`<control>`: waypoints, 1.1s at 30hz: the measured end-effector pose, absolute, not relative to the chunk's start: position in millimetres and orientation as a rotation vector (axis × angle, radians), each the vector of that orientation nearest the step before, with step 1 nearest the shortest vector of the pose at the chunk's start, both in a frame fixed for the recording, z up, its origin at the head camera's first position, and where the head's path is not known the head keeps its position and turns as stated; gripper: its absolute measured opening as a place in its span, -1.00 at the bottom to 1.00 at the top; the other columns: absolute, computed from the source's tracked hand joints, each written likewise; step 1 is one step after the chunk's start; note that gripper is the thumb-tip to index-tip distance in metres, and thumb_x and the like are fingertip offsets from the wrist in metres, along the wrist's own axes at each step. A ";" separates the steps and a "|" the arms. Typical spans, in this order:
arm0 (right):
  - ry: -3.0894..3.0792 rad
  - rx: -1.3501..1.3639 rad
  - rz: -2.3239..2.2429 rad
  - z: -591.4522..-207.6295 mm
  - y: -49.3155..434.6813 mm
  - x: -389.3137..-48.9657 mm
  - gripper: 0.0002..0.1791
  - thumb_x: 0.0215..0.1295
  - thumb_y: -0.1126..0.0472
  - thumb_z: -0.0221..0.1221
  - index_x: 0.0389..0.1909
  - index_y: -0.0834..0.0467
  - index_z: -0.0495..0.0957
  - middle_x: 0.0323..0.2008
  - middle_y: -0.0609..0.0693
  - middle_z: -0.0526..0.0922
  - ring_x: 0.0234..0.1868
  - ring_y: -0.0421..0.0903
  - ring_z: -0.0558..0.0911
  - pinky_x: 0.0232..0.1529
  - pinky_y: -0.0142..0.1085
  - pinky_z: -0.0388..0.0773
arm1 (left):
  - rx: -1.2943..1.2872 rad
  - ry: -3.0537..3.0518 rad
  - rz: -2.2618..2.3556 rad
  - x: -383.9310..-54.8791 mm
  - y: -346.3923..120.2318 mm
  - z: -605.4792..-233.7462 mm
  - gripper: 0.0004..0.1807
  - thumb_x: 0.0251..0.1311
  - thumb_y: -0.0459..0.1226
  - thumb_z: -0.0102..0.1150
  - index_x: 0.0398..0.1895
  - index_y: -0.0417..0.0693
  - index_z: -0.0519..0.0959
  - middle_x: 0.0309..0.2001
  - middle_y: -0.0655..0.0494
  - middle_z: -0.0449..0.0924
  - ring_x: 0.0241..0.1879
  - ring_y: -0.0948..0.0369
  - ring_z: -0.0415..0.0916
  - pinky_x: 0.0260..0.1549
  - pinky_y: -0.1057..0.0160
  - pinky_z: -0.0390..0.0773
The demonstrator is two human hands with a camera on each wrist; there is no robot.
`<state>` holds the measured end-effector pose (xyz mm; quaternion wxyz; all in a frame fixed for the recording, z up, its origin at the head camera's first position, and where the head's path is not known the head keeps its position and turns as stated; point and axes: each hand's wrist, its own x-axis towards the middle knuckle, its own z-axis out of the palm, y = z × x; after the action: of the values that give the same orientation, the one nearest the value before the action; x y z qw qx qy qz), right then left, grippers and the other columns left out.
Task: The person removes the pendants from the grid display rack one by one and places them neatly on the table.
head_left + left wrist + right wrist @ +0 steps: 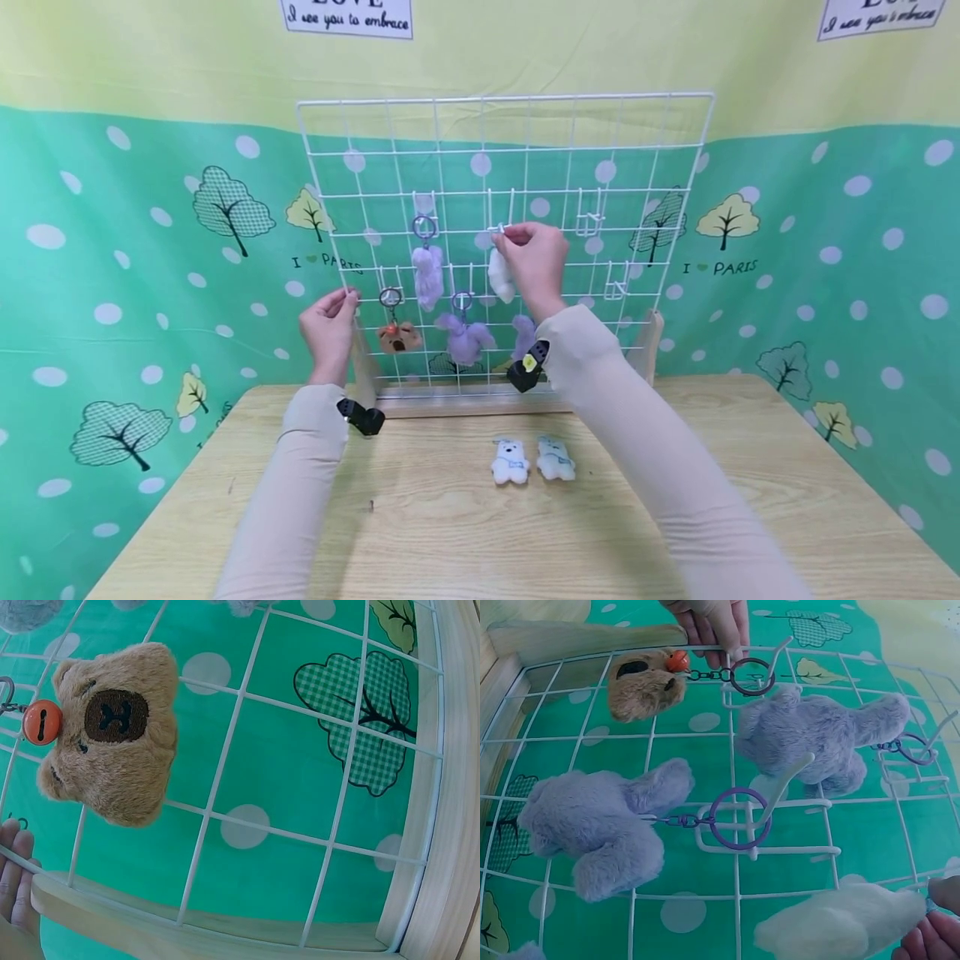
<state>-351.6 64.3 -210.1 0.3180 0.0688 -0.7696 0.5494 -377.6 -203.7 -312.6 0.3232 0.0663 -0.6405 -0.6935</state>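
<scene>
In the head view my right hand [540, 262] pinches the top of a white plush keychain [498, 275] at a hook in the middle of the white wire grid rack [506, 98]. The plush hangs down from the fingertips, partly behind the hand. My left hand [330, 325] grips the rack's left edge wire between thumb and fingers. Close beside it hangs a brown bear-head keychain [400, 337] with an orange bell [41, 722]. Purple plush keychains hang by rings: one upper left [428, 279], another lower middle [465, 340], a third [523, 333] half hidden by my right arm.
Two white bear plushies [511, 462] lie side by side on the wooden table [442, 533] before the rack. Hooks with nothing on them, one upper [588, 223] and one lower [617, 290], sit at the rack's right. A patterned green curtain [90, 350] hangs behind.
</scene>
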 end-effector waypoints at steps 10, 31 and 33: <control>-2.056 0.150 1.453 -210.9 63.5 -353.8 -0.80 0.17 0.20 0.31 -0.25 0.25 0.67 -0.32 0.12 0.71 -0.33 -0.10 0.66 -0.29 -0.40 0.65 | 0.174 -1.690 -1.793 -377.1 -202.6 -311.9 -0.70 0.12 -0.20 0.31 -0.09 -0.13 0.65 -0.15 0.07 0.70 -0.27 0.38 0.62 -0.14 0.47 0.59; -2.037 0.210 1.512 -204.9 68.7 -335.7 -0.82 0.14 0.22 0.32 -0.30 0.26 0.67 -0.33 0.13 0.70 -0.31 -0.08 0.65 -0.26 -0.36 0.65 | 0.176 -1.689 -1.805 -377.3 -202.3 -311.0 -0.71 0.13 -0.21 0.30 -0.09 -0.13 0.65 -0.15 0.06 0.70 -0.27 0.37 0.61 -0.14 0.46 0.59; -2.041 0.231 1.516 -204.0 68.9 -332.1 -0.82 0.14 0.22 0.32 -0.31 0.26 0.66 -0.33 0.13 0.70 -0.32 -0.09 0.65 -0.27 -0.36 0.65 | 0.179 -1.684 -1.809 -377.2 -202.2 -311.0 -0.71 0.13 -0.22 0.30 -0.10 -0.13 0.65 -0.14 0.04 0.69 -0.26 0.36 0.61 -0.13 0.46 0.59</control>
<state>-332.1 68.9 -204.0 0.2900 0.0865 -0.7651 0.5683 -377.2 -202.2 -311.0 0.3258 0.0685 -0.6425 -0.6902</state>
